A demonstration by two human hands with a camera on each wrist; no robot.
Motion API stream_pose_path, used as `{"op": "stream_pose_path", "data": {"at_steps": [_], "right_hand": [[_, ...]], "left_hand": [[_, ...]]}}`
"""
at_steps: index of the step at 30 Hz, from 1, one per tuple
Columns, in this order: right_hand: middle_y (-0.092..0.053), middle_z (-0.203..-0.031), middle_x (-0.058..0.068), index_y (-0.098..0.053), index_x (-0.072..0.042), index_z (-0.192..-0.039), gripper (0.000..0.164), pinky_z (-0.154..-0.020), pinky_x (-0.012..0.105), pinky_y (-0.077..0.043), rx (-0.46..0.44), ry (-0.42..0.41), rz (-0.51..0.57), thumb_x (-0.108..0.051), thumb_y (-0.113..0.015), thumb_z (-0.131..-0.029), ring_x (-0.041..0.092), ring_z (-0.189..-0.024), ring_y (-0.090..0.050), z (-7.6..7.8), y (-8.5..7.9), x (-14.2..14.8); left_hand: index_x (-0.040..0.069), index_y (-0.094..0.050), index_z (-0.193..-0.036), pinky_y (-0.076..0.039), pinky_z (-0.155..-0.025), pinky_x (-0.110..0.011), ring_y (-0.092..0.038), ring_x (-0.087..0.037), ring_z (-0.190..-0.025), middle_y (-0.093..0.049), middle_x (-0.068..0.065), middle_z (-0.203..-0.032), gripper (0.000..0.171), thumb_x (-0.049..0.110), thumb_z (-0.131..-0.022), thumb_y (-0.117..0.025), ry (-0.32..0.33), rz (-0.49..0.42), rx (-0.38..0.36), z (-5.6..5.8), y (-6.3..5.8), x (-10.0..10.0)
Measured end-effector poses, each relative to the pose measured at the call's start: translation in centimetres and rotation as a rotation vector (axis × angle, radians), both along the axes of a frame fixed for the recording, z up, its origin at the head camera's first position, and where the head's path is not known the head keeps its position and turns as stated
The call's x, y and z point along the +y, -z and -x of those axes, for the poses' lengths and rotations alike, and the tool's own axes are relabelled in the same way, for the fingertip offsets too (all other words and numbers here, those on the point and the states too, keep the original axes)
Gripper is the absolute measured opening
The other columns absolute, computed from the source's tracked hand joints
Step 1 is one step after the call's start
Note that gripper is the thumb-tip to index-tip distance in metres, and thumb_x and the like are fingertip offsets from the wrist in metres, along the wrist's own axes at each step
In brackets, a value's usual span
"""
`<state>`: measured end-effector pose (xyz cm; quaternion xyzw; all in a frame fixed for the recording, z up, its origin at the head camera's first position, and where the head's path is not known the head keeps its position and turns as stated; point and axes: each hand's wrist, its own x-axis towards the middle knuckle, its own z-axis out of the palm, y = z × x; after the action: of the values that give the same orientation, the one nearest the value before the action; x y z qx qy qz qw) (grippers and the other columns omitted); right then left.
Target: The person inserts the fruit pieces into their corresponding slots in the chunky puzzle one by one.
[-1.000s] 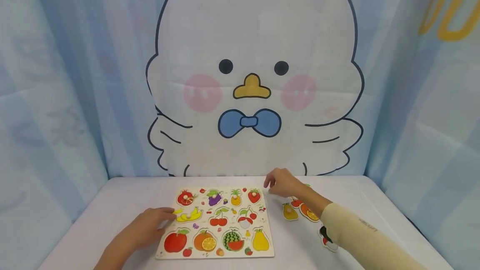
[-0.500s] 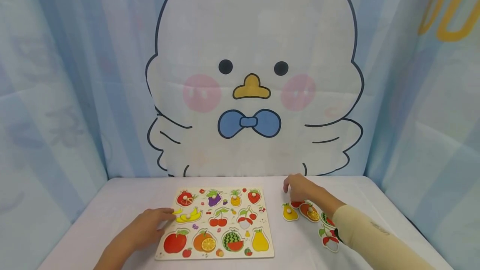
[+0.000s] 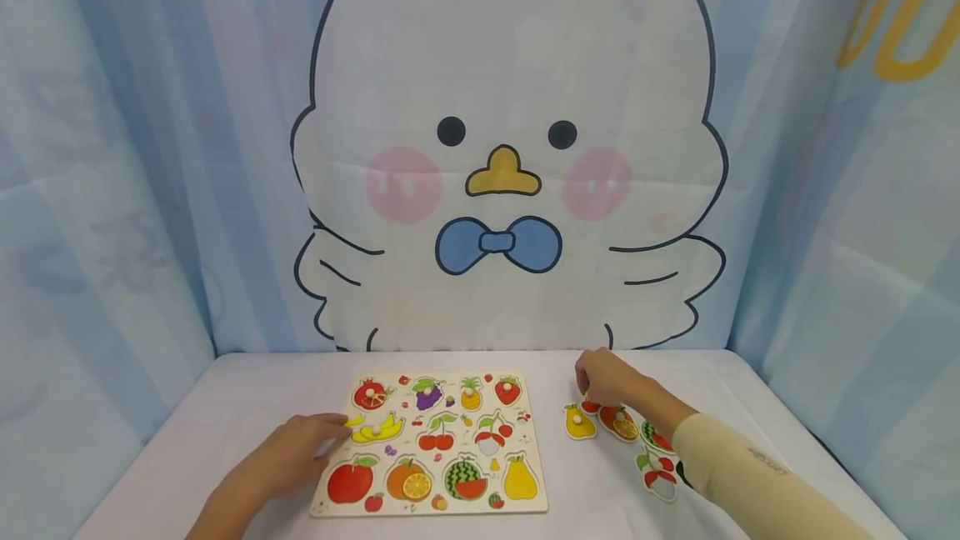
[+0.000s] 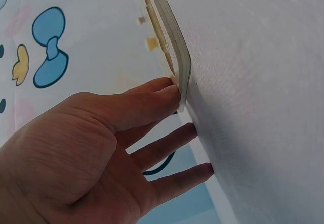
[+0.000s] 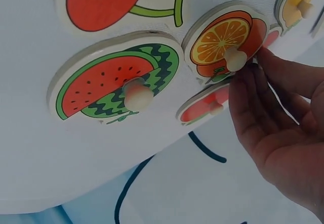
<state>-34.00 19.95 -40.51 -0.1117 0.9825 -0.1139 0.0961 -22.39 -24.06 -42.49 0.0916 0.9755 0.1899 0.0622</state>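
A wooden fruit puzzle board [image 3: 405,507] lies on the table, with knobbed pieces such as the grapes and the strawberry [image 3: 507,391] in its top row. My left hand [image 3: 303,452] rests at the board's left edge. In the left wrist view its thumb and forefinger touch the board edge [image 4: 177,42], while the other fingers stretch to the table. My right hand [image 3: 609,377] reaches down over loose pieces on the right, thumb and fingertips close together right beside the orange piece [image 5: 221,41]. I cannot tell whether those fingertips pinch a piece; a red piece [image 3: 590,407] lies partly below them.
Near the right hand lie a loose pear piece [image 3: 580,422], a watermelon piece [image 5: 91,90] and, nearer the front, a red-and-white cherry piece [image 3: 661,486]. A dark piece [image 3: 681,473] is partly hidden by the sleeve. A curtain printed with a chick [image 3: 502,65] hangs behind the table.
My right hand has moved right, from beside the board's far right corner to above the loose pieces, then slightly lower. The left hand stays at the board's edge.
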Motion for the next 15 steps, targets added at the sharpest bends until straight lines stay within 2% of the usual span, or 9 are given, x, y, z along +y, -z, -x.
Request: {"op": "stream_pose_path", "data": {"at_steps": [9,15], "right_hand": [[-0.058,-0.078,0.004,-0.066,-0.012,-0.079,0.014,-0.057,0.025,-0.055,0.011,0.017,0.038,-0.002,-0.076,-0.078,0.018,-0.062,-0.056,0.27,0.51,0.61],[-0.059,-0.079,0.004,-0.068,-0.012,-0.079,0.012,-0.058,0.024,-0.055,0.022,0.028,0.121,-0.003,-0.076,-0.078,0.017,-0.063,-0.057,0.47,0.83,0.99]], "left_hand": [[0.011,-0.069,-0.115,-0.043,-0.099,-0.057,-0.052,-0.035,-0.121,-0.061,-0.007,-0.128,0.034,0.006,-0.081,-0.073,0.010,-0.002,0.009,0.21,0.34,-0.12],[0.011,-0.069,-0.115,-0.041,-0.100,-0.058,-0.050,-0.036,-0.122,-0.061,-0.007,-0.128,0.035,0.005,-0.081,-0.073,-0.001,-0.010,0.000,0.11,0.32,-0.10]]}}
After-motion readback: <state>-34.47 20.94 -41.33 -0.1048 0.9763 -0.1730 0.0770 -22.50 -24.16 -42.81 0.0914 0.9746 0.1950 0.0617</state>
